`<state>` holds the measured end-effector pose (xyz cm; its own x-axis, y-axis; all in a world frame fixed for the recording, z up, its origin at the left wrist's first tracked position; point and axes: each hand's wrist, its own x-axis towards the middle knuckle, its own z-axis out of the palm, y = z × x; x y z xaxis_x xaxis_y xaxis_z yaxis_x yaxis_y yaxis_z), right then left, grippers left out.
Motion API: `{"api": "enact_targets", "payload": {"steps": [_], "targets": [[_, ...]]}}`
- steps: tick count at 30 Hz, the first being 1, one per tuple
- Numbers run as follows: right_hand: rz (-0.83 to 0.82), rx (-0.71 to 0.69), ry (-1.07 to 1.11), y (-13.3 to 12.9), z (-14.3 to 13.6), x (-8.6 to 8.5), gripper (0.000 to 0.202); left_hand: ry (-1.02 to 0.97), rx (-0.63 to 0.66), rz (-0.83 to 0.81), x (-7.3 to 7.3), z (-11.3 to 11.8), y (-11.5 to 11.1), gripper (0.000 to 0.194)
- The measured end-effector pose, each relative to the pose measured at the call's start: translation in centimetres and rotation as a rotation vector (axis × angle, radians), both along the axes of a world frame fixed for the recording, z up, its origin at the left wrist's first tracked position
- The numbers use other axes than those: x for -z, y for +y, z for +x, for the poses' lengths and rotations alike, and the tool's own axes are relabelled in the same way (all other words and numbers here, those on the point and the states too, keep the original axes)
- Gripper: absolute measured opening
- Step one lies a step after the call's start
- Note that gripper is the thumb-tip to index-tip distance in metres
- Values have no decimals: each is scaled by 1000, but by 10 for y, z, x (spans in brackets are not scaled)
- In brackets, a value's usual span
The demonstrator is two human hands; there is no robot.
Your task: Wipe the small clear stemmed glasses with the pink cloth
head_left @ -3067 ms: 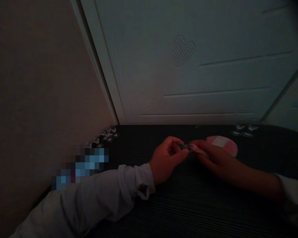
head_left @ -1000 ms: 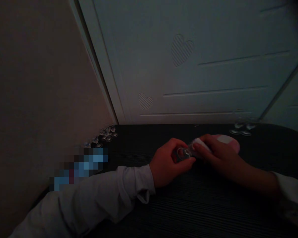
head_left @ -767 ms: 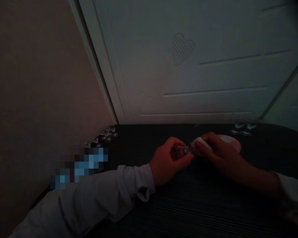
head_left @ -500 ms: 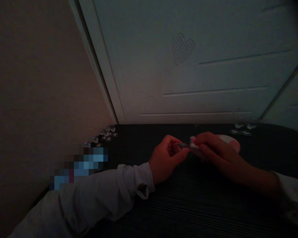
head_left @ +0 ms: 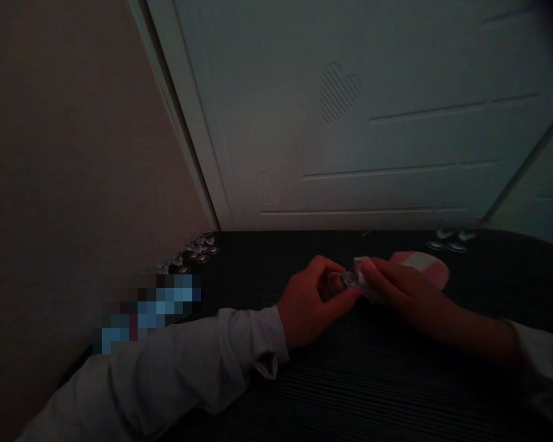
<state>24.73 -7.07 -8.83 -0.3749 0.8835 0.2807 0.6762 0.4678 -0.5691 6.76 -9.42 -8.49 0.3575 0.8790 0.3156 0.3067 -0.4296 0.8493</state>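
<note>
Pinched in the fingertips of my left hand (head_left: 320, 301) is a small clear suction cup (head_left: 348, 280), with a thin ring-like rim showing; dim light blurs its details. My right hand (head_left: 410, 288) is closed on a pink and white cloth (head_left: 426, 267). A bunched fold of that cloth touches the suction cup's right side, and the rest sticks out behind my knuckles. Both hands meet just above the dark table (head_left: 332, 380). My right fingertips are partly hidden by the fold.
Several similar clear suction cups (head_left: 200, 247) lie heaped at the table's back left, against the wall. Several more clear cups (head_left: 451, 240) stand at the back right. A blurred-out bluish thing (head_left: 152, 313) lies beyond my left forearm. A white panel with hearts (head_left: 304, 141) rises behind the table.
My left hand has shifted slightly right and down with the suction cup. The cloth in my right hand now wraps closer round the cup, and the right fingers are more curled.
</note>
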Motion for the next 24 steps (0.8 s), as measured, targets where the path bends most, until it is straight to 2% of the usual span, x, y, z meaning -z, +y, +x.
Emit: {"api": "enact_targets", "payload": {"steps": [8,15,24], "targets": [[97,5,-71,0,3,0,45,24,8,9,1,-1,0,25],[119,32,-23,0,3,2,41,21,28,-13,0,0,-1,25],[25,-76,99,0,7,4,44,-7,72,-7,-1,-1,-2,23]]}}
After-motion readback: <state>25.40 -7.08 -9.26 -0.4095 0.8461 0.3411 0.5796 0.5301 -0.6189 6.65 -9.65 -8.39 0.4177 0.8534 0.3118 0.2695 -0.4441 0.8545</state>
